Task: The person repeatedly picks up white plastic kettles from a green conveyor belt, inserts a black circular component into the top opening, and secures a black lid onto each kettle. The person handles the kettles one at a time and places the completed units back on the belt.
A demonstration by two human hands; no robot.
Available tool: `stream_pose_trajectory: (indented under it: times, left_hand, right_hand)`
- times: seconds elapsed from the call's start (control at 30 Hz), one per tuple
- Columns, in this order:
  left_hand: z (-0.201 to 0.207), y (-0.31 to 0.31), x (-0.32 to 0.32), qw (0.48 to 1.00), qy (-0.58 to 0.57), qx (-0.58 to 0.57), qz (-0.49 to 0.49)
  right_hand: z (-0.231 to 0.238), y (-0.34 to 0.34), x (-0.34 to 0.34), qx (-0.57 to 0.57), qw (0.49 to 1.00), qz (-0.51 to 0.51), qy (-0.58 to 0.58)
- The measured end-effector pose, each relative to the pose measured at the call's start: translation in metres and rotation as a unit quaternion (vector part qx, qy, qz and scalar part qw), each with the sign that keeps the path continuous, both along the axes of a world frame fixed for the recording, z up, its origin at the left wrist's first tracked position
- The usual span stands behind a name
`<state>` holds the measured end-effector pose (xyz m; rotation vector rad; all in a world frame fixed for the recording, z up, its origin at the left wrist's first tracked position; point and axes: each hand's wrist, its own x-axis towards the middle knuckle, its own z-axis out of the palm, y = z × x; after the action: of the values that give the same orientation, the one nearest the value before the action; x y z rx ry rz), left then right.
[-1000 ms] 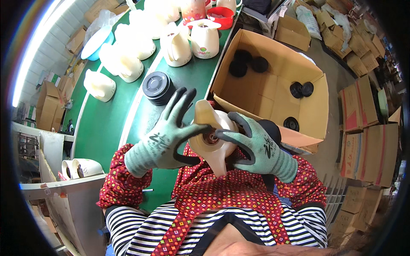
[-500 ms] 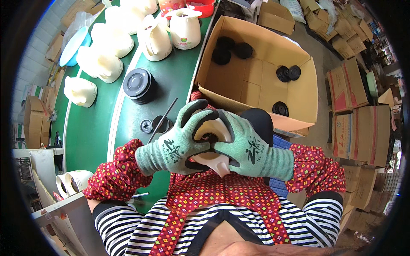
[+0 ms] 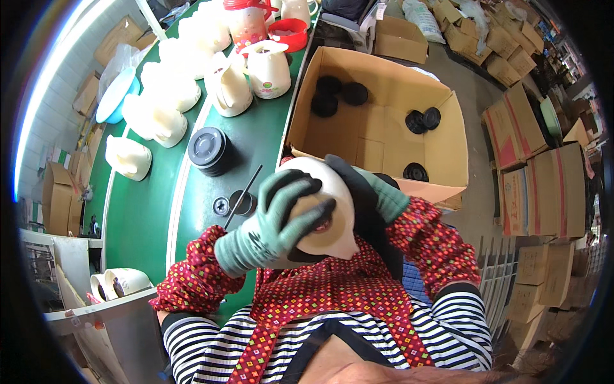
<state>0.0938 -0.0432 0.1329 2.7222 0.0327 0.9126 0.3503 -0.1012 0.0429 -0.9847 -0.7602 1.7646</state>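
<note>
Held in front of my chest is a cream plastic jug body (image 3: 342, 198), its mouth facing up and its pointed spout toward my front. My left hand (image 3: 275, 217), in a green-and-black glove, has its fingers closed over the rim and handle side. The gloved right hand (image 3: 371, 195) grips the jug's far right side, with its fingertips partly hidden. Left of my left hand, a thin dark rod (image 3: 244, 192) leans across a small black cup (image 3: 245, 203), beside a small black ring-shaped part (image 3: 220, 205). Beyond them stands a stack of round black discs (image 3: 208, 148).
Several cream jugs (image 3: 227, 89) stand along the green table (image 3: 137, 217). A red basin (image 3: 288, 35) and a blue basin (image 3: 115, 99) are farther off. An open cardboard box (image 3: 384, 144) holding several black discs adjoins the table's right edge. Cartons (image 3: 543, 192) are piled right.
The jug has been turned and tilted in my hands, showing more of its outer wall. My right hand has shifted from its near right to its far right side.
</note>
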Motion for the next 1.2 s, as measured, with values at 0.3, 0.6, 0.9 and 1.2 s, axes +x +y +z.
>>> stream_pose_trajectory:
  times: [0.3, 0.6, 0.9, 1.2]
  left_hand:
    - [-0.094, -0.011, -0.058, 0.993, 0.060, -0.102, 0.013]
    - [-0.192, 0.067, -0.144, 0.776, 0.438, -0.247, 0.381]
    - [-0.074, 0.057, -0.063, 0.767, 0.048, -0.592, 0.243]
    - [0.055, 0.056, 0.046, 0.816, 0.231, -0.529, 0.042]
  right_hand:
    - [-0.041, -0.013, 0.024, -0.048, 0.958, -0.209, 0.191]
    - [-0.059, -0.025, 0.013, 0.260, 0.946, -0.180, -0.064]
    - [0.023, -0.017, 0.033, 0.316, 0.856, -0.031, -0.409]
    - [0.029, 0.056, 0.050, 0.395, 0.772, -0.051, -0.495]
